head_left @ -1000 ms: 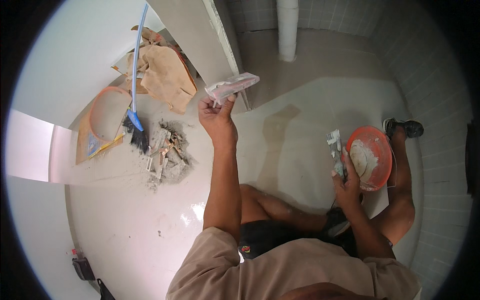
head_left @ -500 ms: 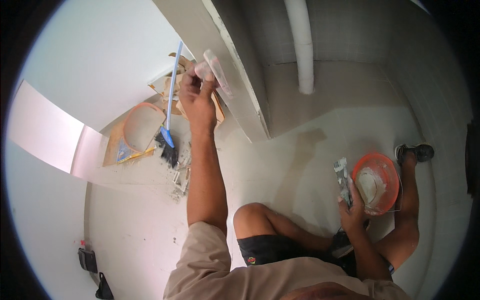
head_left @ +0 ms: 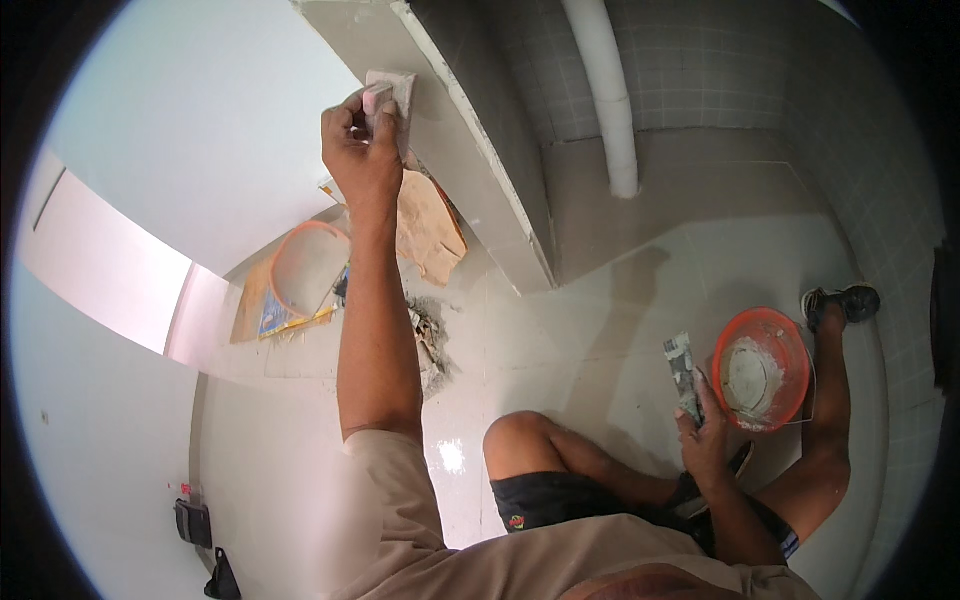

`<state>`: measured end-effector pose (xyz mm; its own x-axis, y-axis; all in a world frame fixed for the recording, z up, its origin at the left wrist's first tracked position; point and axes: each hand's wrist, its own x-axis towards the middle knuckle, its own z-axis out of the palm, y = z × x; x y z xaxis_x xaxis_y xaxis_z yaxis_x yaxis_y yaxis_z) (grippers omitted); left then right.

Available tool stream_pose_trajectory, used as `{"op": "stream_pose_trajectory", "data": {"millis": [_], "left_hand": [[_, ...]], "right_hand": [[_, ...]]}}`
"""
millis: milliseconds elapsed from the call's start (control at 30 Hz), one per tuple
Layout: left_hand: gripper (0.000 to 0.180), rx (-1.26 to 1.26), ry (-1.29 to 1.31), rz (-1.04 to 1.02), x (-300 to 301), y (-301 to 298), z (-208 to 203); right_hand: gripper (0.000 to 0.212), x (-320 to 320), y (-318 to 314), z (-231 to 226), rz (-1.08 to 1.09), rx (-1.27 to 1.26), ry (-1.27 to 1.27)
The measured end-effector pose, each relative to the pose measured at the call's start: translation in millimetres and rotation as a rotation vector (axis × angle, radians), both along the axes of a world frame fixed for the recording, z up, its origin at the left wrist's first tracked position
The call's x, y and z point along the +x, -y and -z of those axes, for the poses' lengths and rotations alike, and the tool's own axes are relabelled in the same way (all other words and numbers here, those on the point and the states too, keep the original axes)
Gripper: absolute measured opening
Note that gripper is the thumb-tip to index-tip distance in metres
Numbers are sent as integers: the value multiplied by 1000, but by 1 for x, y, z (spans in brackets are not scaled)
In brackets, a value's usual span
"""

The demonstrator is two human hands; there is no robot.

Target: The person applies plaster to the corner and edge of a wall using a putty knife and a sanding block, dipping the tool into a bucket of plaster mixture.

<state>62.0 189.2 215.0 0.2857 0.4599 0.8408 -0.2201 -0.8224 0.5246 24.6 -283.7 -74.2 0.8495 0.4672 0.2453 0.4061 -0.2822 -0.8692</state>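
My left hand is stretched out to the upper left, its fingers closed round the pinkish grip of a plastering float. The float's plate lies at the narrow end face of a grey wall; I cannot tell whether it touches all along. Low on the right, my right hand is wrapped round a putty knife smeared with pale putty, blade pointing up. Just right of it stands an orange bucket with whitish putty inside, close to my leg.
A white pipe rises from the floor behind the wall. Left of the wall lie torn cardboard, an orange round tub and a heap of debris. Dark pouches are by the left wall.
My left hand has moved up and left along the wall's end face with the float, which has turned from a slant. The broom is now mostly hidden. My right hand keeps the putty knife.
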Motion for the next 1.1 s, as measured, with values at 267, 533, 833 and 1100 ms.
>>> {"op": "stream_pose_trajectory", "data": {"millis": [267, 533, 833, 1100], "left_hand": [[23, 731, -80, -289, 20, -10, -60], [23, 942, -116, -448, 43, -4, -80], [22, 880, -138, -343, 52, -10, -81], [20, 824, -199, -189, 48, -1, -53]], "right_hand": [[62, 1, 2, -1, 18, -3, 38], [65, -2, -3, 5, -27, 37, -30], [62, 2, -1, 6, -15, -26, 31], [60, 2, 1, 17, -18, -28, 24]]}}
